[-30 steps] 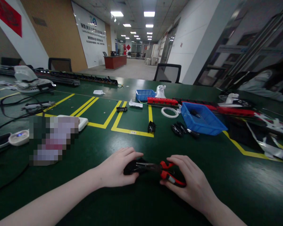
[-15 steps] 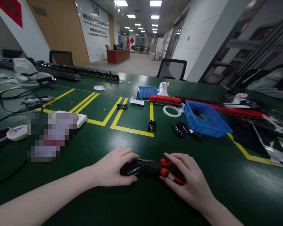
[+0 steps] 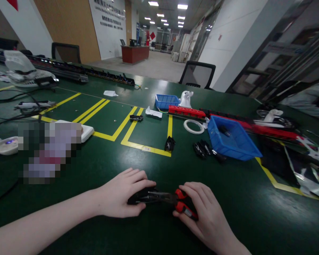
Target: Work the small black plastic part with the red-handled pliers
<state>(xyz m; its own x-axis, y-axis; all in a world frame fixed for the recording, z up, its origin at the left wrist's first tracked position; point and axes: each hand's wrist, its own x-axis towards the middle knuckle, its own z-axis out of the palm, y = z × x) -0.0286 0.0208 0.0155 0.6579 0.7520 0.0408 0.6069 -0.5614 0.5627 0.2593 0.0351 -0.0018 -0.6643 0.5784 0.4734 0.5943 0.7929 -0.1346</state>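
Now my left hand (image 3: 122, 193) is clenched over a small black part (image 3: 138, 197) lying on the green surface (image 3: 159, 166), close in front of me. My right hand (image 3: 204, 212) is wrapped around the red-handled pliers (image 3: 179, 203), whose nose reaches into the part. Compared with a second ago, both hands and the work have slid slightly left and nearer me; grip and tool angle look unchanged, so I judge the same pinch is ongoing. Beyond lie more black parts (image 3: 202, 148) beside a blue bin (image 3: 235, 141), a white tape ring (image 3: 193, 126) and a red strip (image 3: 187, 111). Wall sign (image 3: 108, 16) lettering is too small to read; no brand legible on the pliers.
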